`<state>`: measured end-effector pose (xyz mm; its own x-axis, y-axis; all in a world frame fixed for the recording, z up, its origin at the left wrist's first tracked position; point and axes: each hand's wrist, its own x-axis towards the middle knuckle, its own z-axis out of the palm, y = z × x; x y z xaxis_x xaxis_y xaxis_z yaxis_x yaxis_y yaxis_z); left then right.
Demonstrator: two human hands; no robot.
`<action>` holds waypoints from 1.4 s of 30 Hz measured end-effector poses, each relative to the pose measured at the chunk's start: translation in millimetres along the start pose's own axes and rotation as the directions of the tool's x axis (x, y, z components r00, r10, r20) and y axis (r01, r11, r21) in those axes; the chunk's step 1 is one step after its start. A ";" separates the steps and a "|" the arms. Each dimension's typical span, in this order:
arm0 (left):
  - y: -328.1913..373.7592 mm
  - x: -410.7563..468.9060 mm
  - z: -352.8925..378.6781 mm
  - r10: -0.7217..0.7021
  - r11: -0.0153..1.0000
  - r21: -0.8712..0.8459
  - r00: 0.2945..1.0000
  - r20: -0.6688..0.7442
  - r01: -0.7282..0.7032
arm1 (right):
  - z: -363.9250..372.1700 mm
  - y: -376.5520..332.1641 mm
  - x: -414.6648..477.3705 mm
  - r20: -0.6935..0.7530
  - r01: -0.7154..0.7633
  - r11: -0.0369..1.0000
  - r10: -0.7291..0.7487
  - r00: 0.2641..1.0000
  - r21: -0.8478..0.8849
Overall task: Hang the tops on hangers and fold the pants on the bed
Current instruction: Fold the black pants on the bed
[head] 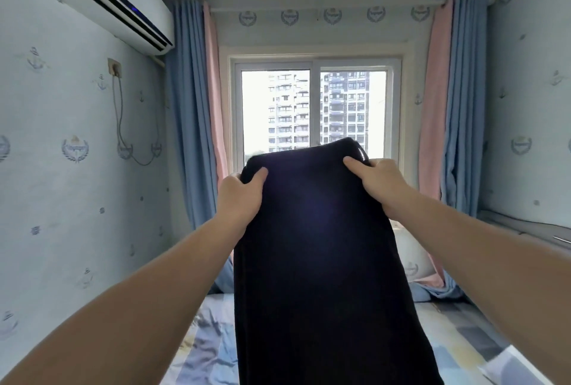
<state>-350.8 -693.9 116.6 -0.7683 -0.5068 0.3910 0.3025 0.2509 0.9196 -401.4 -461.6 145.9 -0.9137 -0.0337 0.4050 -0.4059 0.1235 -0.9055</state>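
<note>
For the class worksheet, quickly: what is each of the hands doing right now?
Left hand: closed, gripping the top left corner of the dark pants.
Right hand: closed, gripping the top right corner of the same pants.

bright daylight is streaming through the white-framed sliding window (315,106), overexposing its panes; wide-angle distortion is bending the room's edges.

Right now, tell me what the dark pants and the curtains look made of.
The dark pants: soft matte fabric, maybe cotton knit; they hang limp with no sheen. The curtains: smooth woven cloth, possibly polyester; they fall in even vertical pleats.
</note>
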 end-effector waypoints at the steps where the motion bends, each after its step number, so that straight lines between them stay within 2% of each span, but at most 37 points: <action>1: -14.4 4.4 -2.6 -0.020 1.000 0.006 1.000 0.005 0.020 | 9.3 12.2 3.6 0.012 -0.021 1.000 0.021 1.000 -0.009; 6: -103.0 40.5 -12.0 -0.110 0.992 0.058 0.994 0.009 0.110 | 66.7 91.7 33.8 0.062 -0.135 0.988 0.140 0.988 -0.073; 11: -239.1 100.3 -15.5 -0.259 0.955 0.153 0.966 0.010 0.255 | 141.0 206.1 80.7 0.137 -0.245 0.949 0.274 0.952 -0.198; 17: -440.6 189.7 -3.4 -0.468 0.863 0.224 0.884 0.013 0.453 | 251.5 385.2 151.2 0.170 -0.413 0.853 0.480 0.861 -0.318; 19: -497.8 215.7 -0.6 -0.513 0.831 0.249 0.859 -0.004 0.498 | 283.0 435.0 169.8 0.159 -0.461 0.815 0.537 0.829 -0.352; 22: -619.0 266.0 13.1 -0.560 0.783 0.296 0.827 -0.046 0.547 | 348.0 544.9 212.0 0.147 -0.511 0.761 0.603 0.784 -0.400; 26: -760.3 307.0 34.8 -0.596 0.731 0.333 0.795 -0.114 0.596 | 415.8 684.5 252.7 0.067 -0.551 0.707 0.639 0.766 -0.443; 30: -870.3 323.0 46.0 -0.650 0.675 0.374 0.752 -0.106 0.636 | 462.1 793.2 264.4 0.022 -0.553 0.677 0.642 0.766 -0.487; 32: -912.6 313.6 46.4 -0.661 0.629 0.476 0.745 -0.087 0.614 | 478.3 830.5 251.9 0.025 -0.501 0.649 0.625 0.781 -0.573; 34: -942.2 285.8 46.7 -0.664 0.563 0.622 0.746 -0.051 0.544 | 486.7 857.0 222.0 0.091 -0.416 0.617 0.622 0.777 -0.668; 37: -962.9 220.4 47.7 -0.691 0.476 0.791 0.720 0.065 0.385 | 479.0 885.4 159.4 0.177 -0.327 0.538 0.685 0.706 -0.776; 42: -964.1 129.2 42.1 -0.709 0.421 0.893 0.673 0.212 0.162 | 439.8 903.5 79.7 0.211 -0.248 0.428 0.775 0.596 -0.869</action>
<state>-765.4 -966.5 -721.1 -0.8508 -0.3444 -0.3970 -0.5011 0.7593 0.4151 -849.5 -788.8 -695.7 -0.8632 -0.1338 -0.4867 0.0697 0.9234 -0.3775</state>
